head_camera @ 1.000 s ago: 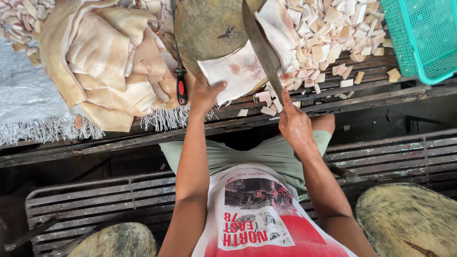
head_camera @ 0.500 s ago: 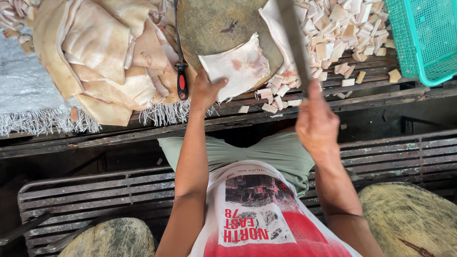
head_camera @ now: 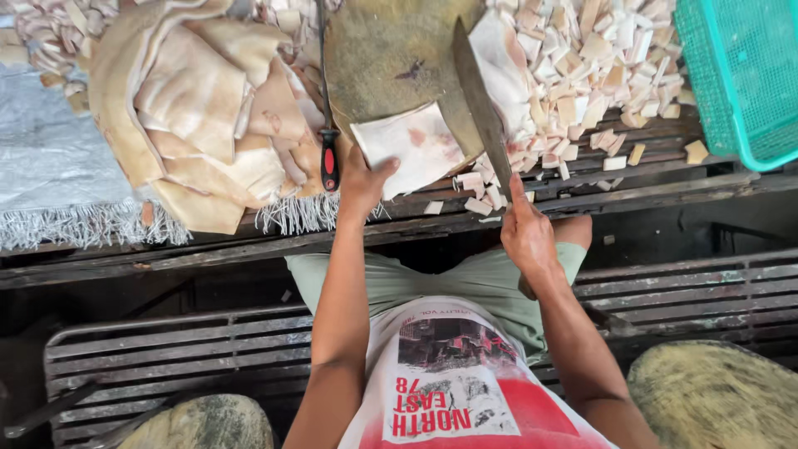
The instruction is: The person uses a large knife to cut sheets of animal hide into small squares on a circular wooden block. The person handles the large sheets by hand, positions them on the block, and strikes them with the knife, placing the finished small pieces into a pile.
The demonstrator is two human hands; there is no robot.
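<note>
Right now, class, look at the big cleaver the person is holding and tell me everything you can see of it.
The cleaver has a long, broad, dull grey metal blade, darkened and worn. It lies at a slant, tip pointing away from the person, over the round wooden chopping block. The right hand grips its handle, which is hidden in the fist, forefinger stretched along the blade's base. The blade's edge sits beside the pale flat sheet that the left hand presses down, with cut pale pieces on its other side.
</note>
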